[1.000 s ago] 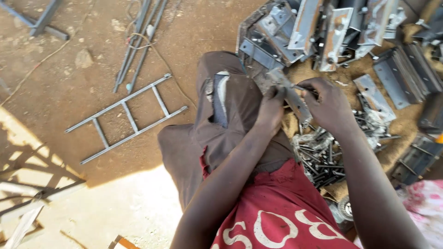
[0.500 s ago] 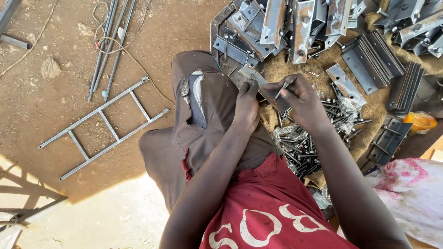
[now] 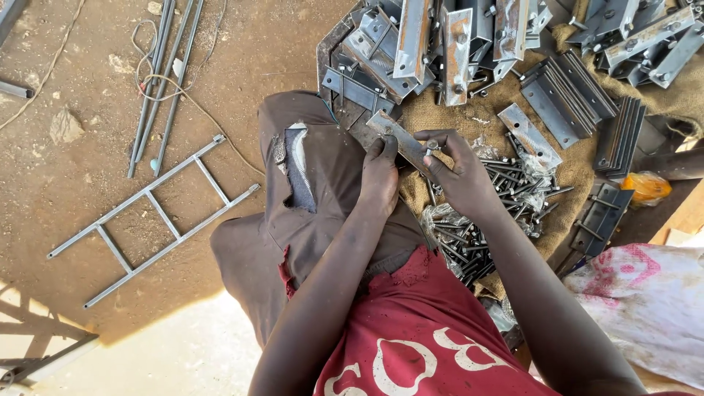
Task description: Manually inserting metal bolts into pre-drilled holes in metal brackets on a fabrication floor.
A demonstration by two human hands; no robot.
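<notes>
Metal bracket (image 3: 400,139) between both hands

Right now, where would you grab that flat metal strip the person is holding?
Best by its bare far end, coming from above. The metal strip is long and flat, tilted across the knee; the left hand pins its near part and the right hand works a bolt at its middle.

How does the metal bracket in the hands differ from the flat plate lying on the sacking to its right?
The metal bracket is gripped by the left hand and right hand; the flat plate lies loose on the burlap sacking. The bracket looks darker, the plate brighter. Both are long grey steel pieces, angled alike.
</notes>
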